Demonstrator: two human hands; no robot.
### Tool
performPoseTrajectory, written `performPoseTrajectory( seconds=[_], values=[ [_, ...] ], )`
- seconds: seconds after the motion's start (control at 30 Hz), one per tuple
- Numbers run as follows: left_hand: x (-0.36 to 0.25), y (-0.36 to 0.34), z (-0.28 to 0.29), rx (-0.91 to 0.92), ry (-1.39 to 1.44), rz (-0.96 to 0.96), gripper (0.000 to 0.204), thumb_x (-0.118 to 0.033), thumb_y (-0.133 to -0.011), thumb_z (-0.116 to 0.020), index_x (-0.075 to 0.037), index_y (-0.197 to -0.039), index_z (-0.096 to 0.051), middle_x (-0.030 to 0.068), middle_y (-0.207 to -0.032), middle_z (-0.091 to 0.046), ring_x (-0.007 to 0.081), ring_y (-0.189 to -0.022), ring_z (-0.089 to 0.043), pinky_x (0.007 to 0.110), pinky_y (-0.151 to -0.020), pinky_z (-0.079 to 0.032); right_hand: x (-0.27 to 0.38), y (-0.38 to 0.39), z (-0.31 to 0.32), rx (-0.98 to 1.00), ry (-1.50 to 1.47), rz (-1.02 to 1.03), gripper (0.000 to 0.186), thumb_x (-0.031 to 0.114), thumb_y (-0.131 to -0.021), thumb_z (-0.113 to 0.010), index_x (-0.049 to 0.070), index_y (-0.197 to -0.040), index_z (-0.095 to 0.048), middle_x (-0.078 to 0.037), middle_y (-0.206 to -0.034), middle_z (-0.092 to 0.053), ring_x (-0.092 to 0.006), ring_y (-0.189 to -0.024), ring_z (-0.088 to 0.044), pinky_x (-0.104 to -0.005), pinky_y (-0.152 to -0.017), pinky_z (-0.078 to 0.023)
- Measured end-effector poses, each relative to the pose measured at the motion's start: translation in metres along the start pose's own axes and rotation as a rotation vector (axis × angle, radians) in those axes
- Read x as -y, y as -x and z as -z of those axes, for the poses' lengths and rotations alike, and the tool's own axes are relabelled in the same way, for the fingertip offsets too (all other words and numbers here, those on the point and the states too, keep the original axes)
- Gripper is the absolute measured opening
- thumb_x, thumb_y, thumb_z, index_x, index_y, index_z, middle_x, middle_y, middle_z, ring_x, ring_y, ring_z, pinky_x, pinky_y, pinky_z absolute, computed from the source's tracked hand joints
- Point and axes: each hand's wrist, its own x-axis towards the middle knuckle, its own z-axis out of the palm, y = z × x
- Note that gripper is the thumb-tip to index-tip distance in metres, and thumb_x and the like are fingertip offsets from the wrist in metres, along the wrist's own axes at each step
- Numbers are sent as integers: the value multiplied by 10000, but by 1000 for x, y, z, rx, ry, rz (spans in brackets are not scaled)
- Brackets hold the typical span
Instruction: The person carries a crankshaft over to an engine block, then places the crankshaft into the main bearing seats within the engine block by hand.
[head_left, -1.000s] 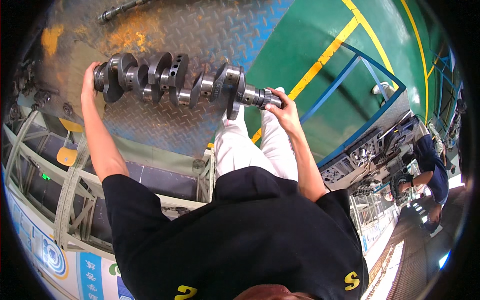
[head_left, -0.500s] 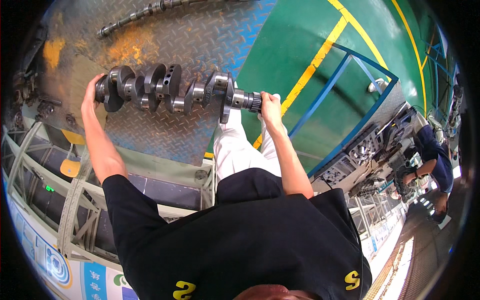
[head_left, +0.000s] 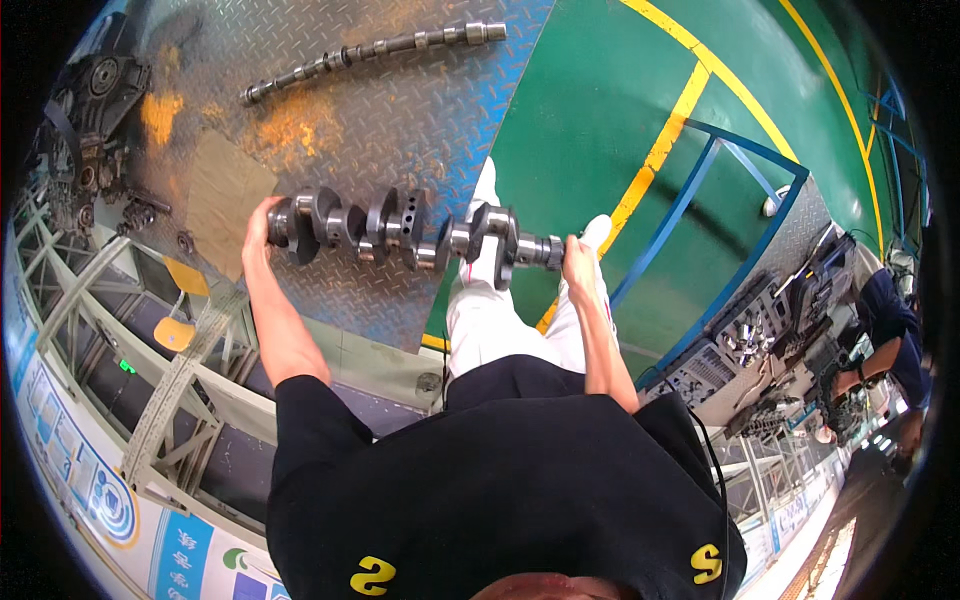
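Note:
A dark steel crankshaft (head_left: 410,218) with shiny journals is held level in front of me, over the edge of a worn diamond-plate metal table (head_left: 450,110). My left hand (head_left: 258,230) is closed round its left end. At the other end, my right hand (head_left: 577,263) grips the narrower splined tip beyond the last counterweight. The palms and some fingers of both hands are hidden. Farther back on the plate lies a long, slim camshaft (head_left: 380,47), untouched. A brown cardboard sheet (head_left: 225,185) rests on the table beside my left hand.
An engine block (head_left: 95,130) with other dark parts stands at the far left. To the right, a blue metal frame (head_left: 680,205) rises from the green floor (head_left: 590,110). Another table (head_left: 745,345) carries tools and engine parts, with a co-worker (head_left: 890,340) beside it.
The crankshaft and both hands now appear farther right and lower in the picture, both hands still gripping it. The view has shifted too, showing more of the camshaft and the engine block.

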Motion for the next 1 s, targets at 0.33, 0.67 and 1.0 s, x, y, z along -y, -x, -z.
performPoseTrajectory(
  seconds=[0.33, 0.67, 1.0],
  values=[
    [-5, 37, -80, 131, -171, 143, 375, -489, -903, -626, -143, -1034, -687, 54, -869, -728, 193, -750, -666, 410, -745, -505, -59, 9, 82, -52, 31, -27, 466, 302, -989, -444, -72, -748, -581, -119, -628, -537, -202, -597, -485, -415, -610, -401],
    [9, 59, -124, 206, -329, 275, 513, -555, -877, -600, -133, -1149, -703, 91, -1107, -730, 294, -989, -681, 534, -877, -524, -97, 30, 134, -236, 92, -171, 516, 449, -912, -489, -20, -883, -702, -238, -826, -710, -407, -827, -704, -517, -749, -533],
    [-7, 119, -176, 315, -236, 158, 484, -550, -915, -487, -156, -1088, -709, 41, -973, -755, 258, -870, -735, 478, -722, -604, -109, 98, 240, -201, -61, -289, 494, 435, -888, -498, 27, -964, -766, -249, -1042, -727, -420, -1037, -690, -503, -930, -523]
  ],
)
